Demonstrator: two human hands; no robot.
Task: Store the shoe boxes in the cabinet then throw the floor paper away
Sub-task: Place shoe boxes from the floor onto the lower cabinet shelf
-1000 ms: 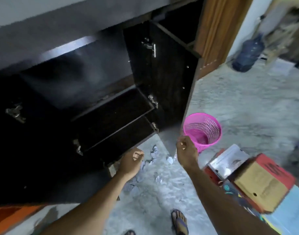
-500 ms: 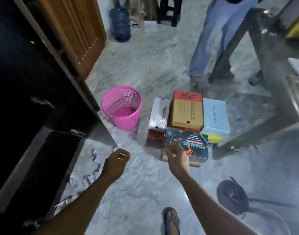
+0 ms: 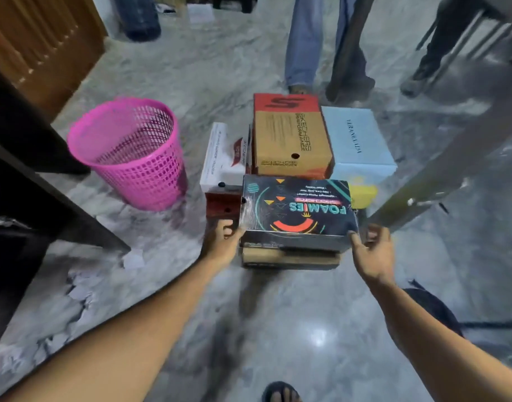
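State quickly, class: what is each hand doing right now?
Left hand: grips the black Foamies box at its left end.
Right hand: holds its right end.

**Both arms reach forward and down**

The left hand (image 3: pixel 221 246) and right hand (image 3: pixel 372 252) are extended on bare forearms, spread apart, fingers (image 3: pixel 354 237) loosely curled, palms turned inward toward each other.

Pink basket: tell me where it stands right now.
In the head view the pink basket stands upright on the floor, left of the stacked shoe boxes, nearest the white shoe box, beside the dark cabinet.
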